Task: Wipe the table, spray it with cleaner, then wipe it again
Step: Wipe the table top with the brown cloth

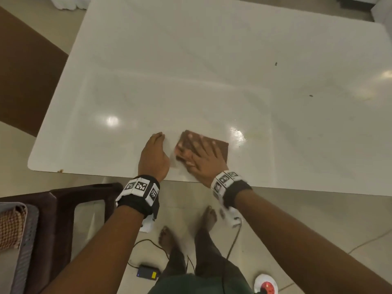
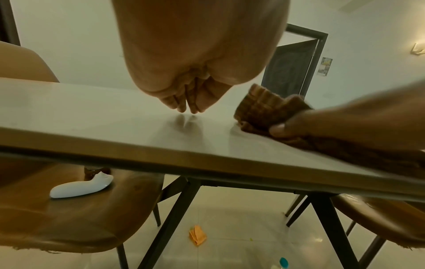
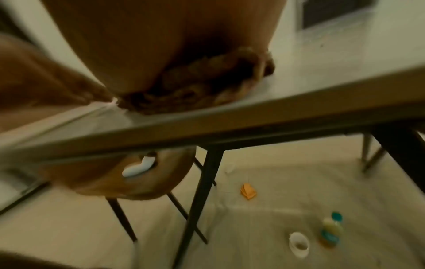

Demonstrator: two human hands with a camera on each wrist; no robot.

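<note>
The white table (image 1: 191, 60) fills the head view. A brown cloth (image 1: 222, 147) lies near its front edge. My right hand (image 1: 199, 149) presses flat on the cloth with fingers spread and straight. The left wrist view shows the cloth (image 2: 262, 109) bunched up under my right hand (image 2: 322, 123). My left hand (image 1: 157, 143) rests on the tabletop just left of the cloth, fingers together, holding nothing; its fingertips (image 2: 188, 107) touch the surface. The right wrist view is blurred and shows the cloth (image 3: 207, 87) under the palm.
Two dark specks (image 1: 275, 64) (image 1: 311, 95) lie on the table's right side. A dark chair (image 1: 63, 209) stands at front left. A white bottle-like object (image 2: 80, 187) lies on a chair seat under the table. On the floor are an orange cloth (image 2: 197, 235), a teal-capped bottle (image 3: 332, 229) and cables (image 1: 148, 272).
</note>
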